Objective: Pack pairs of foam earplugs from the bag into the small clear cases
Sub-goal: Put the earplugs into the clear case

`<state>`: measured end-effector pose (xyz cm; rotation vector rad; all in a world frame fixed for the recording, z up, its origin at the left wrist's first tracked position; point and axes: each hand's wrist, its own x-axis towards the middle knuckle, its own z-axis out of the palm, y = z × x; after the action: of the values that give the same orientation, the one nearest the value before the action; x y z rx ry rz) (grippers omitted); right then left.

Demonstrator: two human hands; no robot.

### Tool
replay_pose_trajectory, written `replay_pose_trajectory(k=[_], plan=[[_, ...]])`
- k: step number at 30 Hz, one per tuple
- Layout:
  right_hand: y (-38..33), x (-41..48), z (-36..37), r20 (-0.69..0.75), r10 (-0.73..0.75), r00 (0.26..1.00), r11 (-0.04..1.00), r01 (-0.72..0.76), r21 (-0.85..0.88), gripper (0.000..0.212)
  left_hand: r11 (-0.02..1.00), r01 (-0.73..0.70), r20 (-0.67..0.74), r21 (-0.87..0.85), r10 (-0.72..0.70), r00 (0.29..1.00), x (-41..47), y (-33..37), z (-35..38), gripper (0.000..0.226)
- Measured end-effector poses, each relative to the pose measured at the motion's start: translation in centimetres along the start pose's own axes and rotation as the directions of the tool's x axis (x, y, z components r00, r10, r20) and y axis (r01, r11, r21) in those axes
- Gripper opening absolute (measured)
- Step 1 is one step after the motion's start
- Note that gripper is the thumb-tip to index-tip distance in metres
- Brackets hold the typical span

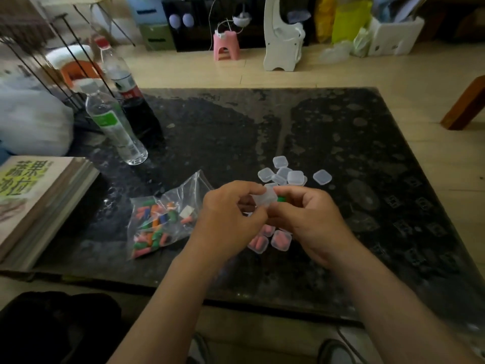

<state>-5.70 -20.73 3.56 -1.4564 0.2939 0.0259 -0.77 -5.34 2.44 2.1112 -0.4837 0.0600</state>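
Inspector: Where is the case being worked on?

Operator: One small clear case [265, 198] is being held above the dark table [328, 122], between both hands. The left hand [231, 214] is pinching its left side, with thumb and forefinger closing together on it and the other fingers curling underneath.

Inspector: And the right hand?

Operator: The right hand [312, 219] is meeting the case from the other side. Its fingers are curling inward, and a green earplug [281, 198] is showing between the fingertips, touching the case's right edge. I cannot tell whether the lid is standing open.

Inspector: Where are the supplies lying?

Operator: The bag [168, 206] is lying on the table just left of the left hand, with its mouth pointing toward the hands. Loose earplugs [151, 229] in orange, green, pink and blue are sitting inside it. A cluster of empty cases [286, 174] is resting just beyond the hands, with one case lying slightly apart to the right.

Inspector: Any finished units?

Operator: Filled cases [273, 237] holding pink earplugs are sitting below the hands, partly hidden by the wrists.

Inspector: Other items on the surface?

Operator: A water bottle [115, 127] and a cola bottle [131, 98] are standing at the far left, and a stack of books [39, 206] is lying at the left edge.
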Motion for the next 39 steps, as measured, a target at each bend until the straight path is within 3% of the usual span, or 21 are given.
replay_pose_trajectory(k=[6,9,13,19,25,27,29,33,39], plan=[[0.6,-0.6,1.0,-0.025,-0.024,0.999,0.999,0.023,-0.031,0.013,1.000,-0.012,-0.008,0.004,0.012,1.000,-1.1,0.9,-1.0,0.018],[0.7,-0.8,1.1,-0.003,-0.004,1.000,0.999,0.004,-0.041,0.014,0.994,0.072,-0.019,-0.082,-0.074,0.997,-1.1,0.7,-1.1,0.017],[1.0,-1.5,1.5,0.030,0.069,0.997,0.996,-0.067,-0.058,0.019,0.860,0.323,0.019,-0.396,-0.344,0.939,-1.0,0.6,-0.7,0.013],[2.5,-3.2,1.8,0.011,0.117,0.993,0.944,-0.108,-0.311,0.020,0.651,0.572,0.205,-0.498,-0.553,0.807,-3.4,1.2,-0.2,0.013],[3.4,-5.3,1.2,0.030,0.069,0.997,0.929,-0.054,-0.365,0.022,0.492,0.641,0.346,-0.588,-0.564,0.750,-5.1,2.0,-0.8,0.021],[4.4,-5.8,0.9,0.029,0.029,0.999,0.919,-0.016,-0.393,0.029,0.497,0.637,0.353,-0.589,-0.551,0.757,-5.7,1.4,-0.8,0.019],[5.1,-6.1,0.5,-0.008,0.045,0.999,0.936,-0.045,-0.349,0.017,0.505,0.625,0.339,-0.595,-0.548,0.765,-6.4,0.3,-0.7,0.017],[5.2,-6.1,-0.8,-0.115,0.024,0.993,0.954,-0.057,-0.295,0.027,0.506,0.646,0.329,-0.572,-0.579,0.746,-7.1,-1.3,-0.3,0.016],[5.3,-5.6,-0.9,-0.082,-0.046,0.996,0.935,0.014,-0.355,0.017,0.512,0.669,0.404,-0.538,-0.540,0.738,-6.7,-0.9,0.2,0.017]])
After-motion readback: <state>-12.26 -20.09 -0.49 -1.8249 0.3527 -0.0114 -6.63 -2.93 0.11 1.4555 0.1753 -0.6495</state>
